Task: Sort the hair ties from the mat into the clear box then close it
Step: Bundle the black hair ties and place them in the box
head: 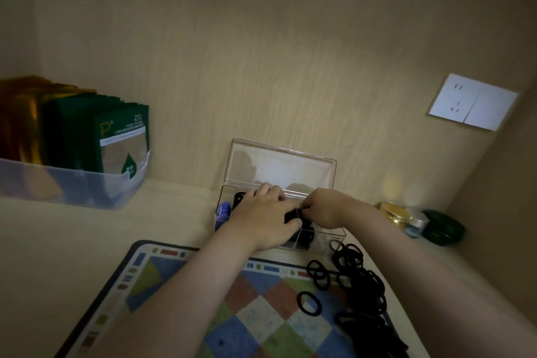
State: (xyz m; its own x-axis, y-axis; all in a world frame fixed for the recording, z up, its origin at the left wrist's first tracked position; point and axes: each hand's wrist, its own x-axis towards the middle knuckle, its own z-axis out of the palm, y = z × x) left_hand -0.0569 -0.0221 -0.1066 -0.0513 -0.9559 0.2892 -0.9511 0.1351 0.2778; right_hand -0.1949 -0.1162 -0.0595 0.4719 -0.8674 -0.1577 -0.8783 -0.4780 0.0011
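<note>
Left hand (263,219) and right hand (323,208) over open clear box (284,167), both sets of fingers curled, pinching a black hair tie (292,216) between them, other hair ties (361,280) heaped on mat (174,285), right side.

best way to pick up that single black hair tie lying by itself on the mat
Pinch the left arc of the lone hair tie, coming straight down from above. It lies flat on the mat as an open oval, apart from the pile on its right, so that side is free.
</note>
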